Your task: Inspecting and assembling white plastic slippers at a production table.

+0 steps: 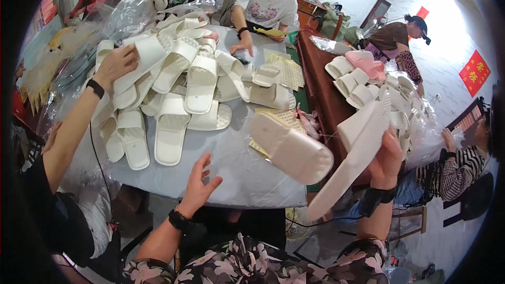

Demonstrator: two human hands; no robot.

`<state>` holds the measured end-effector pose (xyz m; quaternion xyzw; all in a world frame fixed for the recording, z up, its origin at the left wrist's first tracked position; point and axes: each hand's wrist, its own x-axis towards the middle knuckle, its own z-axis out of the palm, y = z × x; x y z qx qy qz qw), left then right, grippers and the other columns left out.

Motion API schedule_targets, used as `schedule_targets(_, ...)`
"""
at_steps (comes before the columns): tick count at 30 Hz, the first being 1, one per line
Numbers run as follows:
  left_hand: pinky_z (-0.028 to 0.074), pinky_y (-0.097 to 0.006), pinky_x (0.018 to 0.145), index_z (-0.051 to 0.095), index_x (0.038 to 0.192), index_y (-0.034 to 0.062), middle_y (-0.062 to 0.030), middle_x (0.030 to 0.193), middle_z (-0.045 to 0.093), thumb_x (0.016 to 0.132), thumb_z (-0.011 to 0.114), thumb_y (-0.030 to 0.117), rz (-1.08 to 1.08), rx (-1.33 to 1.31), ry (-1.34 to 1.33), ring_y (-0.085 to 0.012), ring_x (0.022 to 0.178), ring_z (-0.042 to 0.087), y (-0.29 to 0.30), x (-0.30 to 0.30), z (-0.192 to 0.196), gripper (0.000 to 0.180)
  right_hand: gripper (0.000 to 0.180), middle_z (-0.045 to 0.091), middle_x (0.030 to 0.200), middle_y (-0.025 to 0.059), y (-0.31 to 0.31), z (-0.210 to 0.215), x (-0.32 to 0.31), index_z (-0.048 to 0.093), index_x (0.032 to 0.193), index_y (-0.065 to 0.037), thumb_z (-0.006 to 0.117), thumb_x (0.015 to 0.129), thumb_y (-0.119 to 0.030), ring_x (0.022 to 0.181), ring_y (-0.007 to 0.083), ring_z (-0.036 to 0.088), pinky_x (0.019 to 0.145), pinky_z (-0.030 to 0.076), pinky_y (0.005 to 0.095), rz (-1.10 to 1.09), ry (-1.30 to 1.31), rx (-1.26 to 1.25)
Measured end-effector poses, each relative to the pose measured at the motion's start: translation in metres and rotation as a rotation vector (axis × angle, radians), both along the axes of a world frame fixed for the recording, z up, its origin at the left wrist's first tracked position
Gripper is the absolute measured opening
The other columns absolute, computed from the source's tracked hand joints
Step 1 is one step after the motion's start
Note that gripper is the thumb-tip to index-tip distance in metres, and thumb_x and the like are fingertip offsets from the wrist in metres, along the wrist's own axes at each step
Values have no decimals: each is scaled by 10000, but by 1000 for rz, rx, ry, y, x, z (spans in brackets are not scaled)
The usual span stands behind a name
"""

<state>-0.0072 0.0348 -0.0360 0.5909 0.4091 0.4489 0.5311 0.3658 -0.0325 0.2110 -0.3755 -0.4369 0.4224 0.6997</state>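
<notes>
My right hand [386, 158] grips a white slipper [352, 163], tilted nearly on edge beside the table's right side. Just left of it a second white slipper [294, 150] appears over the table corner; whether it rests on anything I cannot tell. My left hand [199, 186] is empty at the table's front edge, its fingers apart. Beyond it lies a heap of white slippers [172, 121]. On the left, another person's hand [122, 63] holds a slipper on the heap. Yellowish sticker sheets [284, 68] lie by the slippers at the right.
A person in a white T-shirt [266, 2] sits across the grey-covered table [226, 152]. To the right, a brown-covered table [321, 73] bears more white slippers and a pink pair [365, 64]. Clear plastic bags [131, 13] crowd the far left. Other people are around both tables.
</notes>
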Motion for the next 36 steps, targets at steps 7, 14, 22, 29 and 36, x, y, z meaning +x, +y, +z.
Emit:
schedule_targets(7, 411, -361, 1023, 105, 1546, 56, -124, 1454, 370, 915, 626, 119, 59, -279, -480, -221, 1277, 435, 3, -2, 10, 821, 423, 605, 1259, 135, 48, -105, -37, 478, 1329, 36, 529, 940, -122, 1128, 253, 607, 1001, 475, 403, 316, 325, -305)
schedule_targets(14, 503, -274, 855, 270, 1472, -8, -86, 1199, 585, 917, 640, 108, 233, -344, -275, -150, 1009, 608, -5, -19, -11, 677, 382, 608, 1254, 111, 50, -219, -48, 469, 1329, -2, 484, 966, -122, 1128, 229, 605, 973, 494, 390, 319, 528, -546)
schedule_targets(22, 526, -233, 650, 587, 1221, 25, -26, 1016, 653, 941, 607, 187, 116, -609, -322, -86, 845, 634, -7, -24, 17, 325, 615, 488, 1297, 150, 23, -212, -86, 377, 1417, -22, 670, 896, -165, 1010, 174, 557, 799, 506, 303, -371, -909, -423)
schedule_targets(29, 498, -226, 724, 572, 1213, -1, -21, 1016, 648, 933, 639, 166, 64, -451, -226, -81, 873, 612, -16, -13, 55, 333, 822, 386, 1408, 233, 9, -207, -97, 295, 1453, 36, 753, 821, -223, 1166, 293, 510, 915, 495, 369, -171, -643, -458)
schedule_targets(36, 480, -252, 846, 557, 1218, -34, -51, 1061, 650, 921, 657, 119, 28, -221, -92, -101, 954, 597, -25, -10, 68, 348, 1101, 195, 1498, 363, -1, -208, -112, 189, 1491, 53, 817, 711, -405, 1431, 461, 180, 1173, 178, 467, -82, -938, -394)
